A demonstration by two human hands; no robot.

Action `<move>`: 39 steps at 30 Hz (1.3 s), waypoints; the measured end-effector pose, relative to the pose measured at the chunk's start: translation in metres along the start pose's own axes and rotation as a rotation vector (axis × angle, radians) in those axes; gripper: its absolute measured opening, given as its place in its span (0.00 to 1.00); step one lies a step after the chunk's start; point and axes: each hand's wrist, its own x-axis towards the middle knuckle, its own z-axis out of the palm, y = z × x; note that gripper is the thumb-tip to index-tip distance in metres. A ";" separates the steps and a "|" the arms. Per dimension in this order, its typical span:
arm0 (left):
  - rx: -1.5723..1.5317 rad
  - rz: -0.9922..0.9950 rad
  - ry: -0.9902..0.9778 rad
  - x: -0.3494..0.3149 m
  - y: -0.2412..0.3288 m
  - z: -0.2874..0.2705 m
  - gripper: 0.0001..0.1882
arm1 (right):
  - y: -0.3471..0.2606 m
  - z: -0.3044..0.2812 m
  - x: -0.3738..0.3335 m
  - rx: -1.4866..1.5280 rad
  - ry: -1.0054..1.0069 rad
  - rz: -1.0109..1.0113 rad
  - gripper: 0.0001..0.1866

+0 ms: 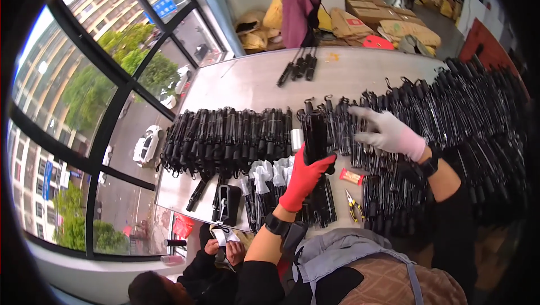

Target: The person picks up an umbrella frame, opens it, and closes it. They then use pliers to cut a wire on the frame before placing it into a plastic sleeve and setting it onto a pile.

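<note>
My left hand [304, 182], in a red glove, is closed around a black folding umbrella [315, 136] held upright above the table. My right hand [392, 134], in a white and pink glove, has its fingers spread and holds nothing. It hovers over the large right-hand pile of black folded umbrellas [484, 108], to the right of the held one. Another dense row of black folded umbrellas [225, 136] lies to the left. Nearer to me, several umbrellas with white wrapping [264, 178] stick out beside my left wrist.
A white spool [297, 139] stands behind my left hand. Pliers with yellow handles [354, 206] and a red packet [351, 177] lie at centre right. Several umbrellas [301, 68] rest at the table's far edge. At lower left, a co-worker's hands [225, 250] hold something white.
</note>
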 end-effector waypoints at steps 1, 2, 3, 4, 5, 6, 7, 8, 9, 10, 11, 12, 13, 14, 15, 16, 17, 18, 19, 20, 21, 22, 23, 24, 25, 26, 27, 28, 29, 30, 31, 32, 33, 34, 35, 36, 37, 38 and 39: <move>0.132 0.031 0.025 -0.002 -0.005 -0.001 0.19 | -0.005 0.001 0.006 -0.344 0.082 -0.285 0.29; 0.266 0.065 0.043 -0.002 -0.010 -0.002 0.21 | -0.009 0.004 0.009 -0.693 0.166 -0.564 0.31; 0.400 0.102 0.062 -0.002 -0.014 -0.003 0.22 | -0.016 0.011 0.013 -0.684 0.177 -0.544 0.31; 0.400 0.085 0.033 -0.001 -0.019 -0.005 0.22 | -0.023 0.018 0.014 -0.811 0.103 -0.431 0.32; 0.598 0.205 0.037 0.000 -0.024 -0.010 0.23 | -0.028 0.026 0.018 -0.926 0.012 -0.324 0.33; 0.792 0.327 0.038 0.000 -0.030 -0.015 0.24 | -0.027 0.029 0.019 -1.036 -0.087 -0.215 0.33; 0.983 0.452 0.038 -0.002 -0.034 -0.018 0.25 | -0.016 0.028 0.020 -1.021 -0.094 -0.196 0.33; 0.979 0.430 0.022 -0.005 -0.038 -0.020 0.25 | 0.001 0.027 0.024 -0.884 -0.085 -0.216 0.32; 0.812 0.382 0.005 -0.006 -0.041 -0.021 0.24 | 0.019 0.026 0.030 -0.748 -0.076 -0.243 0.31; 0.644 0.331 -0.007 -0.007 -0.043 -0.022 0.23 | 0.037 0.030 0.035 -0.611 -0.069 -0.267 0.31; 0.472 0.275 -0.004 -0.011 -0.045 -0.023 0.21 | 0.051 0.041 0.037 -0.598 -0.093 -0.258 0.31; 0.467 0.248 0.012 -0.013 -0.047 -0.026 0.21 | 0.064 0.054 0.037 -0.290 -0.227 -0.100 0.31; 0.249 0.098 0.034 -0.017 -0.045 -0.025 0.20 | 0.079 0.067 0.031 0.018 -0.345 0.070 0.31; 0.031 -0.060 0.046 -0.020 -0.044 -0.026 0.18 | 0.098 0.082 0.023 0.337 -0.439 0.251 0.30; -0.187 -0.217 0.066 -0.024 -0.047 -0.029 0.17 | 0.127 0.098 0.018 0.356 -0.444 0.283 0.30; -0.190 -0.228 0.087 -0.032 -0.048 -0.036 0.17 | 0.162 0.115 0.018 0.495 -0.232 0.323 0.27; -0.241 -0.264 0.143 -0.035 -0.054 -0.042 0.15 | 0.201 0.126 0.017 0.617 -0.006 0.366 0.24; -0.288 -0.308 0.186 -0.034 -0.063 -0.050 0.13 | 0.249 0.141 0.009 0.185 0.126 0.361 0.22; -0.327 -0.346 0.234 -0.037 -0.068 -0.057 0.11 | 0.288 0.161 -0.002 -0.245 0.244 0.334 0.19; -0.323 -0.339 0.255 -0.045 -0.068 -0.066 0.11 | 0.314 0.181 -0.012 -0.437 0.084 0.404 0.20; -0.277 -0.434 0.286 -0.055 -0.074 -0.073 0.10 | 0.332 0.200 -0.021 -0.632 -0.075 0.475 0.21; -0.230 -0.526 0.324 -0.066 -0.078 -0.079 0.11 | 0.338 0.220 -0.027 -0.703 -0.083 0.478 0.20; -0.228 -0.526 0.333 -0.076 -0.084 -0.082 0.11 | 0.345 0.233 -0.032 -0.772 -0.081 0.492 0.20; -0.185 -0.545 0.319 -0.085 -0.093 -0.084 0.11 | 0.357 0.237 -0.026 -0.768 -0.086 0.487 0.20; -0.139 -0.566 0.300 -0.093 -0.098 -0.084 0.11 | 0.374 0.241 -0.026 -0.688 -0.058 0.587 0.19; -0.093 -0.592 0.277 -0.098 -0.101 -0.084 0.11 | 0.391 0.247 -0.029 -0.603 -0.031 0.691 0.18; -0.086 -0.605 0.278 -0.102 -0.097 -0.081 0.11 | 0.400 0.251 -0.037 -0.515 -0.008 0.797 0.17; -0.103 -0.632 0.246 -0.105 -0.088 -0.076 0.11 | 0.403 0.249 -0.041 -0.508 -0.018 0.799 0.17; -0.123 -0.652 0.217 -0.107 -0.078 -0.071 0.11 | 0.400 0.237 -0.041 -0.194 -0.029 0.728 0.14; -0.145 -0.673 0.187 -0.108 -0.071 -0.066 0.11 | 0.390 0.223 -0.044 0.115 -0.039 0.651 0.11; -0.150 -0.670 0.224 -0.115 -0.066 -0.067 0.11 | 0.346 0.204 -0.043 0.372 -0.109 0.649 0.08; -0.219 -0.680 0.201 -0.121 -0.062 -0.066 0.12 | 0.290 0.178 -0.048 0.626 -0.171 0.654 0.05; -0.284 -0.695 0.151 -0.121 -0.058 -0.061 0.13 | 0.256 0.157 -0.062 0.737 -0.243 0.695 0.06; -0.343 -0.708 0.098 -0.121 -0.055 -0.056 0.15 | 0.234 0.144 -0.072 0.852 -0.310 0.729 0.08; -0.344 -0.706 0.095 -0.121 -0.052 -0.052 0.15 | 0.219 0.144 -0.084 0.850 -0.308 0.727 0.08; -0.356 -0.712 0.050 -0.121 -0.050 -0.048 0.15 | 0.205 0.150 -0.101 0.881 -0.345 0.664 0.09; -0.367 -0.712 0.012 -0.121 -0.048 -0.044 0.14 | 0.193 0.148 -0.105 0.892 -0.365 0.629 0.09; -0.383 -0.720 -0.040 -0.119 -0.049 -0.040 0.14 | 0.182 0.146 -0.110 0.902 -0.375 0.599 0.10; -0.387 -0.718 -0.054 -0.117 -0.050 -0.037 0.14 | 0.171 0.141 -0.108 0.874 -0.385 0.603 0.08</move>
